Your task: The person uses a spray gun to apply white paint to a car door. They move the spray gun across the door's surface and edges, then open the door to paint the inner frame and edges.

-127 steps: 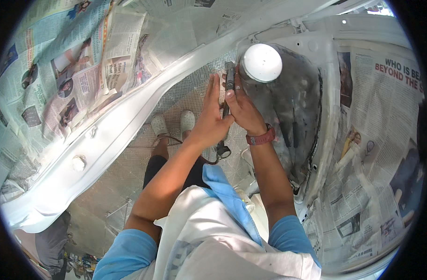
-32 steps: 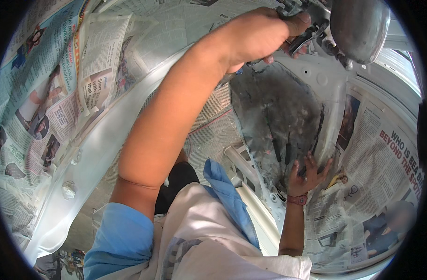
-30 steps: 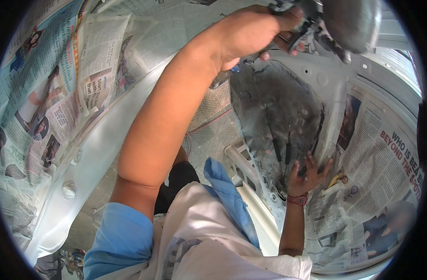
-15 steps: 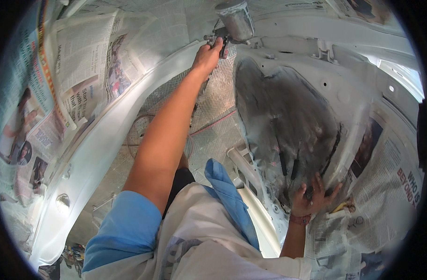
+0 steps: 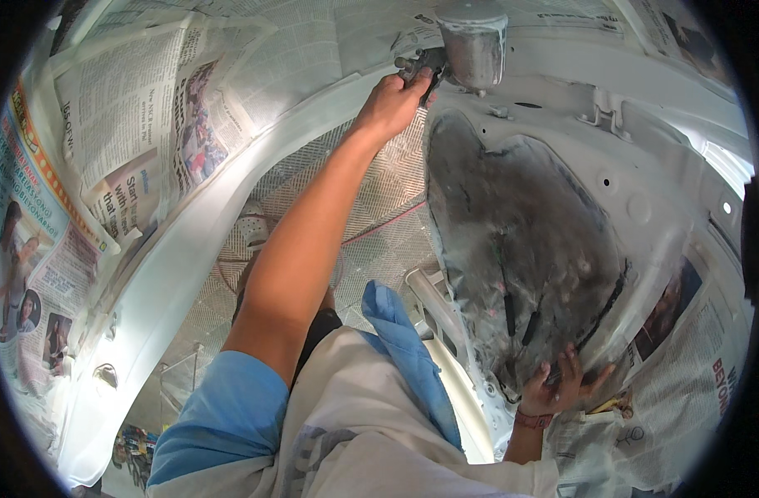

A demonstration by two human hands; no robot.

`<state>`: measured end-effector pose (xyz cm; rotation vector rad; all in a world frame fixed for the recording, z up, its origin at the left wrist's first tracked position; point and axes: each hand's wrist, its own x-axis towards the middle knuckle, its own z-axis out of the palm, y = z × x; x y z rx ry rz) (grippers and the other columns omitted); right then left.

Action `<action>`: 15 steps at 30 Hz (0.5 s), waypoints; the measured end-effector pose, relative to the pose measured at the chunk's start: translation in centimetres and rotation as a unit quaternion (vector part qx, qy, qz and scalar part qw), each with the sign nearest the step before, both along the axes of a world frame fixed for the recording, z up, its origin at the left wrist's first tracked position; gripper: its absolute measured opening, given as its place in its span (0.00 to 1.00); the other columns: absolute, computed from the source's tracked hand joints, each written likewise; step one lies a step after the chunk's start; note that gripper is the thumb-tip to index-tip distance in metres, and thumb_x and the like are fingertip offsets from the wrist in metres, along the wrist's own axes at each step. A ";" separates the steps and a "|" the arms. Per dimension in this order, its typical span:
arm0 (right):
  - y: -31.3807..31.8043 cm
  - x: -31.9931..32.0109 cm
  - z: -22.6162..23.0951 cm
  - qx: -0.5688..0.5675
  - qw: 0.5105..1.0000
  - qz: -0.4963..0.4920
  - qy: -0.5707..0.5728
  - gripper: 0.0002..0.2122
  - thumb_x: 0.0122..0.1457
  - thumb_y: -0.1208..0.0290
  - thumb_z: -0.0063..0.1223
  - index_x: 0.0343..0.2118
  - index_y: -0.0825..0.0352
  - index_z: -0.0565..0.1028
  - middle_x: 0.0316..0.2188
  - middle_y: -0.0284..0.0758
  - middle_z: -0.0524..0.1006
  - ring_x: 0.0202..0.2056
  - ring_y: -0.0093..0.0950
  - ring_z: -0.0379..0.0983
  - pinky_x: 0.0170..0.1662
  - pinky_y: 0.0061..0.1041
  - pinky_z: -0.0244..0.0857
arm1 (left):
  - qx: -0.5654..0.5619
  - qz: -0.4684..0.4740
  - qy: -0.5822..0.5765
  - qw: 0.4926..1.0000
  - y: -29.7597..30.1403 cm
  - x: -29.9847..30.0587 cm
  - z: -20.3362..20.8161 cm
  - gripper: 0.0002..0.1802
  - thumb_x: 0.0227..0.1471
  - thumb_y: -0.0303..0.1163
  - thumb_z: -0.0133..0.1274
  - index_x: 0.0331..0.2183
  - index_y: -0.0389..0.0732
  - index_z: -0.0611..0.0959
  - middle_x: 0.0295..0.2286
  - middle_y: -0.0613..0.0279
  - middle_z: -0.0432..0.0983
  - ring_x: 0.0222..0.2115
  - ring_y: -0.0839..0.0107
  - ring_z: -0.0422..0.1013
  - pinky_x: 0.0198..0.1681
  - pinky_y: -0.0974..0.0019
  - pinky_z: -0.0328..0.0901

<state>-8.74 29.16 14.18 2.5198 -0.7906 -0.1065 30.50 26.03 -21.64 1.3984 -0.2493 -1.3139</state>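
Note:
A spray gun (image 5: 472, 51) with a paint-streaked metal cup on top is held in my left hand (image 5: 396, 104), the arm stretched far forward. Its fingers are wrapped round the grip, partly hidden behind the hand. Below and right of the gun lies a dark grey-black patch (image 5: 529, 224) within a pale car-body panel (image 5: 645, 149). My right hand (image 5: 558, 383), with a red band at the wrist, rests at the patch's near lower edge. Its fingers are spread, and it holds nothing I can see.
Newspaper masking (image 5: 134, 108) covers the surfaces on the left, and more newspaper (image 5: 670, 398) lies at the right. A curved white body edge (image 5: 180, 241) runs along the left. A thin red line (image 5: 384, 222) crosses the patterned floor (image 5: 379, 257). Blue cloth (image 5: 413, 357) hangs at my front.
My left hand and the spray gun have shifted right within the view. The panel and its dark patch also sit slightly further right and lower. My right hand keeps its place at the patch's edge.

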 end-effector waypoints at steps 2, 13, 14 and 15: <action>0.0 -0.1 -0.1 0.010 1.000 -0.006 -0.005 0.18 0.74 0.54 0.50 0.36 0.65 0.79 0.41 0.37 0.87 0.51 0.35 0.82 0.74 0.68 0.45 | 0.017 0.036 0.016 0.999 -0.5 0.0 -1.1 0.37 0.68 0.63 0.48 0.42 0.36 0.89 0.44 0.47 0.86 0.48 0.55 0.80 0.53 0.53 0.68; -0.3 -0.6 -0.1 -0.042 0.998 -0.020 0.034 0.25 0.74 0.46 0.46 0.33 0.65 0.81 0.40 0.33 0.87 0.65 0.45 0.68 0.75 0.68 0.40 | 0.140 0.080 0.118 0.980 -0.7 -2.5 -11.6 0.33 0.70 0.62 0.49 0.46 0.37 0.85 0.45 0.62 0.86 0.47 0.66 0.76 0.46 0.57 0.67; -0.3 -0.7 -0.2 -0.053 0.998 -0.020 0.036 0.27 0.74 0.44 0.46 0.32 0.65 0.81 0.41 0.32 0.86 0.68 0.48 0.64 0.75 0.68 0.40 | 0.137 0.065 0.109 0.982 -0.8 -2.6 -11.9 0.35 0.69 0.62 0.48 0.46 0.36 0.85 0.46 0.59 0.86 0.48 0.63 0.77 0.48 0.55 0.68; -0.4 -0.7 -0.2 -0.066 0.997 -0.020 0.036 0.28 0.73 0.43 0.45 0.31 0.66 0.82 0.42 0.31 0.86 0.71 0.52 0.60 0.75 0.68 0.40 | 0.134 0.050 0.099 0.985 -0.9 -2.8 -12.1 0.36 0.69 0.63 0.48 0.47 0.35 0.85 0.47 0.56 0.85 0.50 0.61 0.77 0.49 0.54 0.68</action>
